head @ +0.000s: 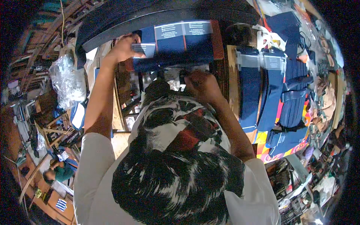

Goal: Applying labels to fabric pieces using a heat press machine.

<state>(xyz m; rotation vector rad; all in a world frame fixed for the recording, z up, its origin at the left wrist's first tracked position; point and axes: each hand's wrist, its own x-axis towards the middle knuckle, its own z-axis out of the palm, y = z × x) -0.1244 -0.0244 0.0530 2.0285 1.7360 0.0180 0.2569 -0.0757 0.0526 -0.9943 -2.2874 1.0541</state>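
My left hand (125, 49) is at the left end of a row of dark blue panels, with thumb and fingers around the left edge of a small grey printed sheet (148, 50). Beside it lie two blue panels, a middle one (170, 50) and a right one (198, 45), each topped by a grey printed patch with white writing. Nearer my body, below the panels' front edge, my right hand (201, 81) is curled. Shadow and my head hide its fingertips, so I cannot tell whether it holds anything.
On the right, stacks of long blue pieces (249, 92) lie on a board, beside a bundle of folded dark blue straps (294, 104). A clear plastic bag (67, 81) hangs at left. A dark curved bar (168, 15) spans the far side. Another person (63, 171) sits at lower left.
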